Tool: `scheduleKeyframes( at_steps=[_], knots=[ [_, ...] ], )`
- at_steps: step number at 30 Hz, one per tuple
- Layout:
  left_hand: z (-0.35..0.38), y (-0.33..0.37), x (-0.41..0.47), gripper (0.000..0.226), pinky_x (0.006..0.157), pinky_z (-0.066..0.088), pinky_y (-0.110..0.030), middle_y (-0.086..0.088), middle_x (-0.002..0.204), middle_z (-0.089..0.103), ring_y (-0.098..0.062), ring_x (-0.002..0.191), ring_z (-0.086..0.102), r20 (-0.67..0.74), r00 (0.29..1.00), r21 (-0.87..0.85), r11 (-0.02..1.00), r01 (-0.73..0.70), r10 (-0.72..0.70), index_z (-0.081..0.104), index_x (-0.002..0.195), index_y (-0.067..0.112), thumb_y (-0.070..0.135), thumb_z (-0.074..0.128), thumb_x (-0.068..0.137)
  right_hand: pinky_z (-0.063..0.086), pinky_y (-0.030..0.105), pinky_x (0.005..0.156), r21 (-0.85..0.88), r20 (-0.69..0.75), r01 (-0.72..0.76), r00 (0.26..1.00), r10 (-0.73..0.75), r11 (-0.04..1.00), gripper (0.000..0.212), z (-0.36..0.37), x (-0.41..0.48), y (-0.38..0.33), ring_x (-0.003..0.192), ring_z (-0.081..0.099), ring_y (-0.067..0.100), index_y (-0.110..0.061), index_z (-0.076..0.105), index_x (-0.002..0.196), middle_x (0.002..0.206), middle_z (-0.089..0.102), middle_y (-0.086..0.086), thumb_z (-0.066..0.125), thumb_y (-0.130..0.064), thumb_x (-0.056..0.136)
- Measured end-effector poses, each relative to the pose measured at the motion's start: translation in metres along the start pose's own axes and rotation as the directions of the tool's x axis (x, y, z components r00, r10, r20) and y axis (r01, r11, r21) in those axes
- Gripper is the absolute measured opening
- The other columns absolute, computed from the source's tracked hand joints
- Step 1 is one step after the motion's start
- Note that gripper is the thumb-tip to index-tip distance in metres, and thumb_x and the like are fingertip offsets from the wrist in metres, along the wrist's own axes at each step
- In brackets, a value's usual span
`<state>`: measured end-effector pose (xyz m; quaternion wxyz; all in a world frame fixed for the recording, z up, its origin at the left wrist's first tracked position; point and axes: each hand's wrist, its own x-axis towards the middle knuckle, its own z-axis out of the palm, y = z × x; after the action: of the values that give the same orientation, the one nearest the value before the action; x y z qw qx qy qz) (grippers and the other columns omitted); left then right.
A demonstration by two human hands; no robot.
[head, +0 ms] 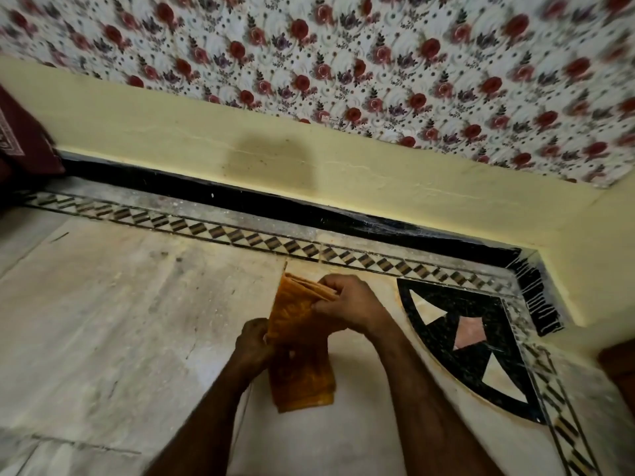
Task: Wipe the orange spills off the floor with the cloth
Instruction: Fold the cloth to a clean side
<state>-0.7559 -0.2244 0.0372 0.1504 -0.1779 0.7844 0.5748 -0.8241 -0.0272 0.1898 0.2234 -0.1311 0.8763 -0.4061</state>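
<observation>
Where the pale marble floor [103, 321] met the wall, ran a black skirting strip [275, 204] below yellow paint [171, 132], then rose-patterned wallpaper [309, 46] higher up. Along the floor's far edge, lay a checkered inlay border [220, 231], turning down the right edge past a black quarter-circle inlay [474, 352] with pale and pink triangles in the far right corner. At the far left edge, showed part of a dark red fabric [24, 139], too cropped to identify.

Near the middle of the floor, just left of the quarter-circle inlay, was held up the orange cloth [299, 355], folded in layers, its lower end hanging toward the marble; could not tell whether touching it. At the cloth's far top edge, pinched the folded layers the right hand [347, 304], its grip closed with fingers curled over them. At the cloth's left edge, lower down, clasped it the left hand [254, 341], grip likewise closed around the fabric.

Along the curved rim of the inlay and at the border just beyond the cloth, showed faint orange staining [400, 300].
</observation>
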Motion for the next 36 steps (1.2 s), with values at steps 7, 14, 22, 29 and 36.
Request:
scheduleKeyframes(
  at_steps=[7,14,22,29,36],
  knots=[
    [-0.003,0.059,-0.028,0.068,0.109,0.046,-0.051,-0.01,0.13,0.068,-0.029,0.119,0.065,0.323,0.939,-0.36,0.933,0.011,0.113,0.062,0.132,0.014,0.038,0.079,0.07,0.054,0.039,0.078,0.475,-0.181,0.096,0.983,-0.009,0.875,0.027,-0.052,0.012,-0.022,0.093,0.069,0.025,-0.016,0.074,0.107,0.1,0.074,0.008,0.08,-0.012,0.081],
    [-0.015,0.122,-0.033,0.061,0.099,0.054,-0.044,-0.017,0.127,0.068,-0.036,0.118,0.064,0.345,0.891,-0.543,0.837,-0.068,0.296,0.053,0.137,0.012,0.01,0.069,0.078,0.053,0.053,0.095,0.91,-0.13,0.028,0.967,0.219,0.414,0.037,-0.05,0.012,0.008,0.099,0.069,0.029,-0.017,0.068,0.11,0.104,0.07,0.009,0.078,-0.035,0.08],
    [-0.02,0.122,-0.03,0.071,0.102,0.052,-0.051,-0.016,0.132,0.066,-0.036,0.12,0.064,0.28,0.926,-0.633,0.774,-0.018,0.251,0.049,0.141,0.019,0.011,0.073,0.075,0.044,0.064,0.106,0.887,0.314,-0.358,0.931,0.186,0.293,0.081,-0.011,0.003,0.026,0.117,0.065,0.045,-0.014,0.043,0.145,0.129,0.066,0.026,0.057,-0.07,0.088],
    [-0.04,0.123,-0.023,0.048,0.1,0.052,-0.047,-0.012,0.125,0.07,-0.033,0.12,0.064,0.176,0.969,-0.548,0.835,-0.049,0.173,0.062,0.133,0.017,0.018,0.071,0.086,0.056,0.049,0.084,0.878,-0.043,-0.043,0.985,0.169,0.477,0.052,-0.013,0.007,0.016,0.104,0.066,0.037,-0.024,0.064,0.131,0.131,0.061,0.023,0.07,0.003,0.087],
    [-0.056,0.151,-0.019,0.028,0.076,0.049,-0.024,-0.009,0.104,0.074,-0.025,0.105,0.067,-0.096,0.981,-0.398,0.897,-0.194,0.17,0.066,0.111,0.009,0.006,0.074,0.085,0.058,0.051,0.092,0.716,-0.121,0.049,0.991,0.055,0.697,0.044,-0.027,0.007,0.001,0.105,0.07,0.029,-0.022,0.07,0.124,0.101,0.077,-0.002,0.07,0.002,0.087]
  ],
)
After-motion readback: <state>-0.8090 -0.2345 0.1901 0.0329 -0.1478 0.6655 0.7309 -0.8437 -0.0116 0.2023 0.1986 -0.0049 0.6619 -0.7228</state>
